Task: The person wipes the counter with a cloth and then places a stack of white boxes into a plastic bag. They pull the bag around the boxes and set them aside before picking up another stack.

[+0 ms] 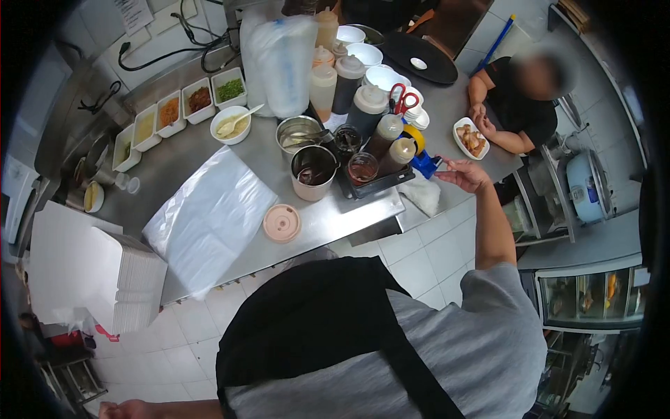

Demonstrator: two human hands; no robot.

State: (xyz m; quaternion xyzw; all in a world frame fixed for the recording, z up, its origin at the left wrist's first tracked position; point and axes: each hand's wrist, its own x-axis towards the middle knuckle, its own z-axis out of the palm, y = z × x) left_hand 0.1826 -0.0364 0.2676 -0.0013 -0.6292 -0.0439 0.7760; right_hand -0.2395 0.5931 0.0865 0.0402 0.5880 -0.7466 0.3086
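My right hand [464,174] reaches over the counter's right part, its fingers apart and their tips at the blue tape dispenser [424,163], which carries a yellow roll. Beneath the dispenser lies a white cloth [421,193]. Just left of it, sauce bottles and a jar of red sauce [363,168] stand in a black tray [391,183]. At the bottom left edge my left hand [124,410] hangs low, away from the counter; the frame cuts it off and hides its fingers. A clear plastic sheet [209,220] lies flat on the steel counter [317,227], beside a pink lid [282,223].
White boxes [91,265] are stacked at the left. Food tubs [199,100] line the back, near a bowl with a spoon [230,126]. Red scissors [403,99] stand among bottles. Across the counter, a person in black [520,98] leans by a food dish [471,138].
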